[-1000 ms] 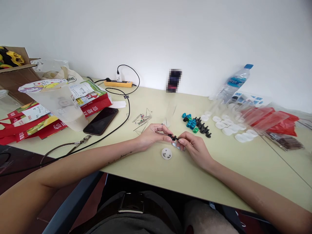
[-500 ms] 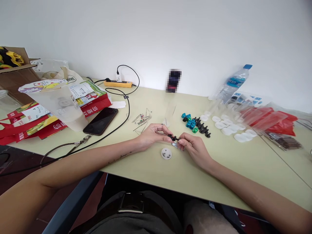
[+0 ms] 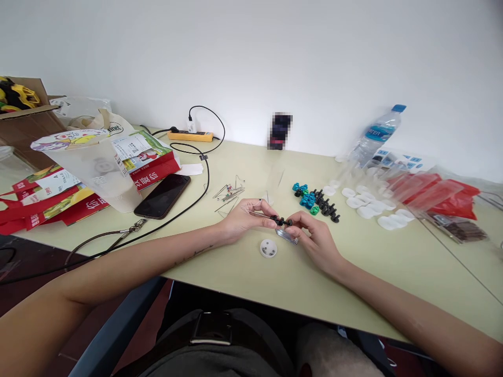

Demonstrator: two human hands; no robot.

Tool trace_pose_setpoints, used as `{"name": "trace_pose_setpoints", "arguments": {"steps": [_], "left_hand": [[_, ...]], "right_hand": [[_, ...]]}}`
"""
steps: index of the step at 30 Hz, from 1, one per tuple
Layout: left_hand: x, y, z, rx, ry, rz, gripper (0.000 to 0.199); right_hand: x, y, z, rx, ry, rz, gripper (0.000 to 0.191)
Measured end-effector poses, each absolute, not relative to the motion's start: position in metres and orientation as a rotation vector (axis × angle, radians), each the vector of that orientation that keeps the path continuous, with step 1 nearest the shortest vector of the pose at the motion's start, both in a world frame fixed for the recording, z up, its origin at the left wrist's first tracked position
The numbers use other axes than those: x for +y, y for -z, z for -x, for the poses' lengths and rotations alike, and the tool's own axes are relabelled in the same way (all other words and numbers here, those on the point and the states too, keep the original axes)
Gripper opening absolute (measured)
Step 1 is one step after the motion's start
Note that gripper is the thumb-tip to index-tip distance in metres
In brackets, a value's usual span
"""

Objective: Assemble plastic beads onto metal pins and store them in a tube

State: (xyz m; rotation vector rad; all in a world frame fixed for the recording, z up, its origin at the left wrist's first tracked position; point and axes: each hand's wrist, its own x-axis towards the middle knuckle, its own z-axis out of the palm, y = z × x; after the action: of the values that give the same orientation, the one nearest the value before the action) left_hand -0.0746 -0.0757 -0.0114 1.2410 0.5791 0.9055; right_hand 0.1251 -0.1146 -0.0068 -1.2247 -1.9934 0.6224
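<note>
My left hand (image 3: 244,221) is closed, thumb and fingers pinching a small black knobbed piece (image 3: 280,221) on a thin bent metal wire (image 3: 255,212). The wire sticks out to the left above the hand. My right hand (image 3: 316,241) is closed, with its fingertips at the right end of the black piece. Silvery thin metal strips or rods (image 3: 286,237) show below the black piece, against the right fingers; their exact kind is unclear. Just in front of the hands stands a small white round cap (image 3: 268,256) with several tiny metal nuts inside.
Loose bent wires (image 3: 230,192) lie behind my left hand. Blue, green and black knobs (image 3: 308,199) sit beyond my right hand, near white discs (image 3: 367,204). A phone (image 3: 163,196), black cable (image 3: 176,222) and plastic cup (image 3: 106,178) occupy the left; a water bottle (image 3: 377,133) stands back right.
My right fingertips have shifted slightly, showing more of the black piece's right end and more of the silvery strips. My left hand has hardly moved.
</note>
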Motion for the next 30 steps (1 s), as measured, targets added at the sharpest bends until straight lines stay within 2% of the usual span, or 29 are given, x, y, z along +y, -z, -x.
{"name": "trace_pose_setpoints", "arguments": {"steps": [9,16,24,27,30], "left_hand": [[-0.0761,0.012,0.0736,0.593,-0.933,-1.238,0.027],[-0.0752,0.0142,0.075,0.569,-0.937,-1.259,0.025],[-0.0763,0.0133,0.0742,0.564,-0.91,-1.236,0.025],[-0.0758,0.0135,0.0742,0.563,-0.914,-1.246,0.025],[-0.0755,0.014,0.0742,0.569,-0.922,-1.255,0.024]], "right_hand": [[-0.1162,0.0029,-0.1247,-2.004,-0.608,1.239,0.027],[-0.1145,0.0089,-0.1249,-1.941,-0.595,1.196,0.016],[-0.1145,0.0065,-0.1267,-1.987,-0.678,1.225,0.022],[-0.1139,0.0077,-0.1268,-1.946,-0.649,1.23,0.014],[-0.1136,0.0095,-0.1272,-1.914,-0.628,1.23,0.014]]}}
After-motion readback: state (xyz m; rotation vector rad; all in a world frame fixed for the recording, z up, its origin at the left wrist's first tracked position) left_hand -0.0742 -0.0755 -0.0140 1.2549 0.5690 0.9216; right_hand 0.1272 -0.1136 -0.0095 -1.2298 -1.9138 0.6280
